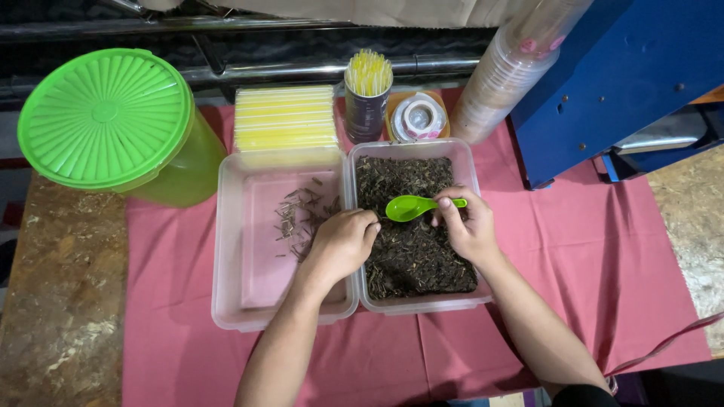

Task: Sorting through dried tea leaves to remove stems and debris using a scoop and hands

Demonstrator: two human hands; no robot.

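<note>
Pink cloth (573,249) is covering the table, 2 clear tubs side by side. Right hand (466,226) is pinching a green spoon (413,206) over the dark leaves (411,249), handle lying level, bowl pointing left. Left hand (343,243) is curling, pinching leaves.

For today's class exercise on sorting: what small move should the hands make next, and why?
Probably carry the left hand over to the left tray and drop its pinch there: its fingers are closed at the leaves, and stems already lie there.
</note>
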